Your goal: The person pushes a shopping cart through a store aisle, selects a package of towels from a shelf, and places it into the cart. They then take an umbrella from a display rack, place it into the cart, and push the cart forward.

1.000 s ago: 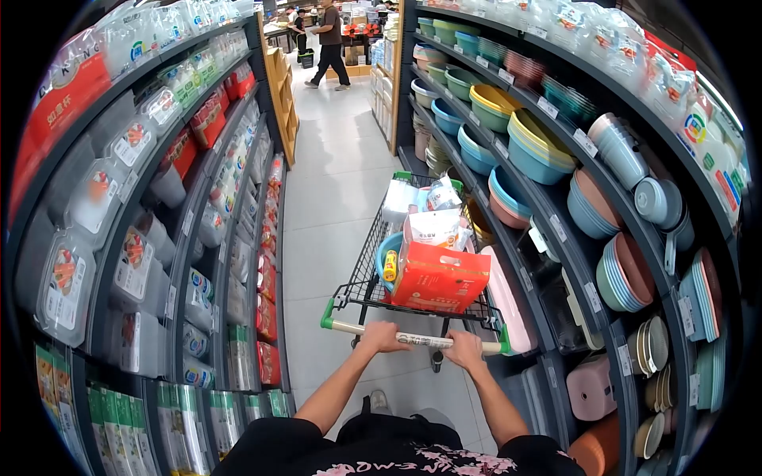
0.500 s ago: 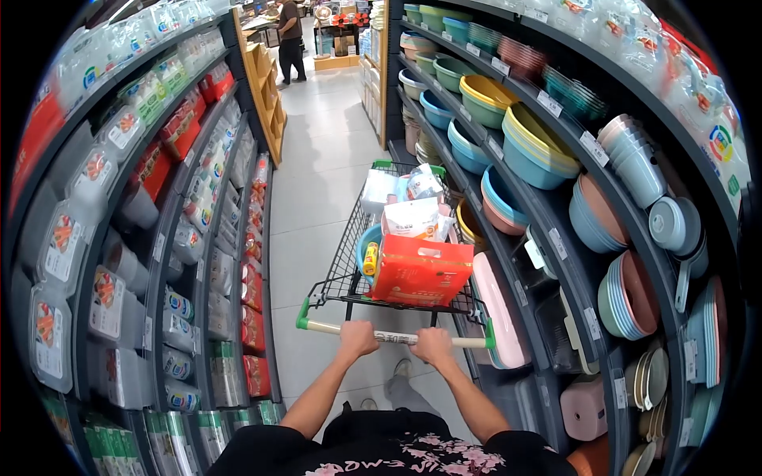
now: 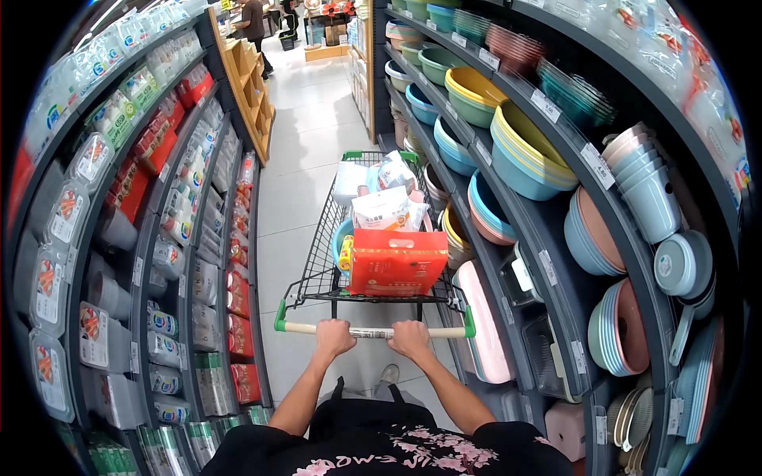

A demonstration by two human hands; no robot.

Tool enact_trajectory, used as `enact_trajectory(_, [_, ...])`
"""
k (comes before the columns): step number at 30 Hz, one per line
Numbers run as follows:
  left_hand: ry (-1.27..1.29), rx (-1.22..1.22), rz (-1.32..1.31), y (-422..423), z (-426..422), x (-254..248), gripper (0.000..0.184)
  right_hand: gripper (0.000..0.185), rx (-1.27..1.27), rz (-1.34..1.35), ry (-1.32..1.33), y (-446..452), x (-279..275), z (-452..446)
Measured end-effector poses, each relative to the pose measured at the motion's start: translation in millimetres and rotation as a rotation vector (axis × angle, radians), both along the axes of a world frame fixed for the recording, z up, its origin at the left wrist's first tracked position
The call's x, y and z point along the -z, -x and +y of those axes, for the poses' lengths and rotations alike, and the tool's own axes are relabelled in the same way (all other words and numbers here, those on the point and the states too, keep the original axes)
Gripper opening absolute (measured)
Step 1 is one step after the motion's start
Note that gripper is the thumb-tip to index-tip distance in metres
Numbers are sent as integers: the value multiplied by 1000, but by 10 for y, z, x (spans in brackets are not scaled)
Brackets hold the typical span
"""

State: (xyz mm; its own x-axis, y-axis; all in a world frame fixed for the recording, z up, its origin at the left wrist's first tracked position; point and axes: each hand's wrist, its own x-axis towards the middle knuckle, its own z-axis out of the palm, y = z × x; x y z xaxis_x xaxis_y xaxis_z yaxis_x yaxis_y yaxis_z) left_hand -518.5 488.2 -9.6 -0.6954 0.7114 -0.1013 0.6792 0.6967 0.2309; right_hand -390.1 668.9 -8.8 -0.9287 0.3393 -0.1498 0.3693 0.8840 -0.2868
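My left hand [image 3: 335, 338] and my right hand [image 3: 409, 339] are both closed around the beige handle bar of a shopping cart [image 3: 298, 278], with its printed middle part between them. Green end pieces cap the bar. Inside the black wire basket, a red box [image 3: 398, 263] with a cut-out handle stands nearest me. Behind it is a white packet [image 3: 381, 209], and farther forward lie a pale blue package [image 3: 350, 182] and another white-blue package [image 3: 397, 170]. A blue basin [image 3: 342, 235] shows partly at the left, with a yellow item [image 3: 346, 252] beside the red box.
Shelves of clear containers and packets [image 3: 103, 333] line the left. Stacked plastic basins [image 3: 530, 151] and a pink lidded box [image 3: 482, 325] fill the right shelves, close to the cart. The tiled aisle floor [image 3: 298, 135] leads ahead to a wooden rack [image 3: 244, 87] and a person [image 3: 252, 28].
The cart and both hands sit slightly farther left in view, with the grip unchanged. The shelves have shifted toward me. A second person's legs now show at the far end.
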Motion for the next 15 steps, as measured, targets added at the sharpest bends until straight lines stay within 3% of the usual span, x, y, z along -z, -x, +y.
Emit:
enact_trajectory(10, [17, -32, -10, 502, 264, -57, 20, 20, -22, 82, -9, 536, -32, 272])
enact_trajectory(15, [11, -28, -3, 826, 381, 13, 20, 21, 1, -4, -25, 877, -83, 388])
